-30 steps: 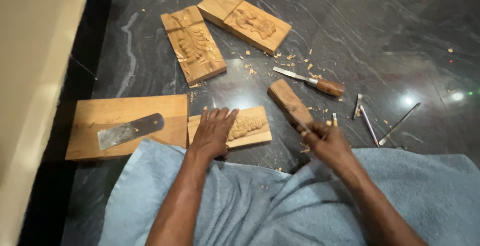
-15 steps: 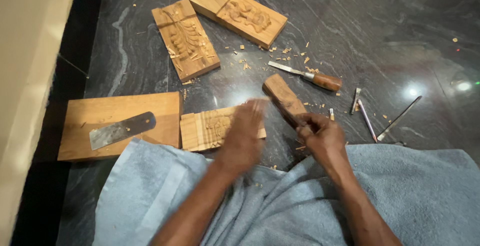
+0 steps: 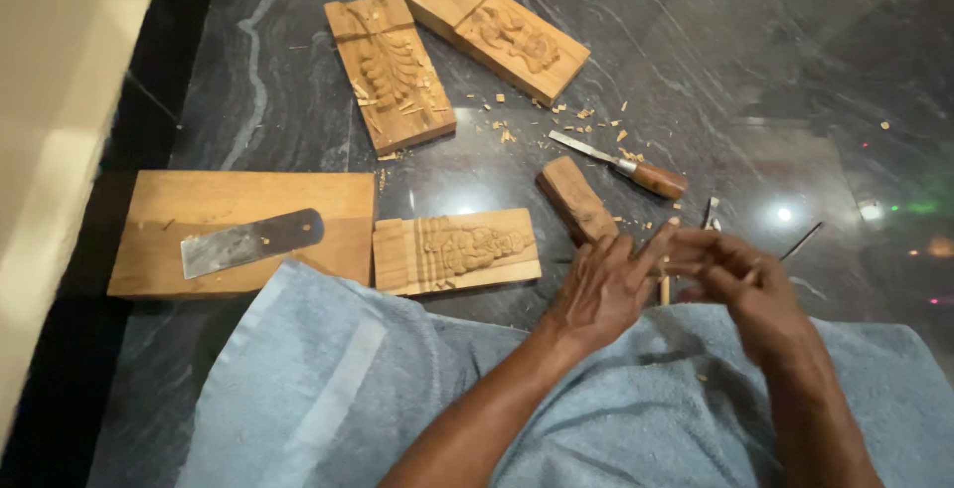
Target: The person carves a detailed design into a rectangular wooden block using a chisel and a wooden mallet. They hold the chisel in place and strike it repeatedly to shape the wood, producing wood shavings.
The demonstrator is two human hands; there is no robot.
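My left hand (image 3: 599, 287) and my right hand (image 3: 743, 287) meet above my lap, fingertips touching. My right hand is closed around a thin wooden-handled carving tool (image 3: 664, 287), whose short end sticks down between the hands. My left hand's fingers are spread and rest against that tool. A wooden mallet block (image 3: 574, 198) lies on the floor just beyond my left hand. A small carved wooden panel (image 3: 457, 249) lies to the left of it, at the edge of the blue cloth (image 3: 596, 418) over my lap.
On a plain wooden plank (image 3: 159, 225) at the left rests a flat metal scraper blade (image 3: 248, 242). Two carved panels (image 3: 390, 71) (image 3: 497, 26) lie farther off. A chisel (image 3: 621, 165), thin metal tools (image 3: 711, 212) and wood chips are scattered on the dark stone floor (image 3: 795, 81). A pale wall (image 3: 50, 100) runs along the left.
My left hand left the small carved panel and swung right to meet my right hand. My right hand stayed near the mallet block.
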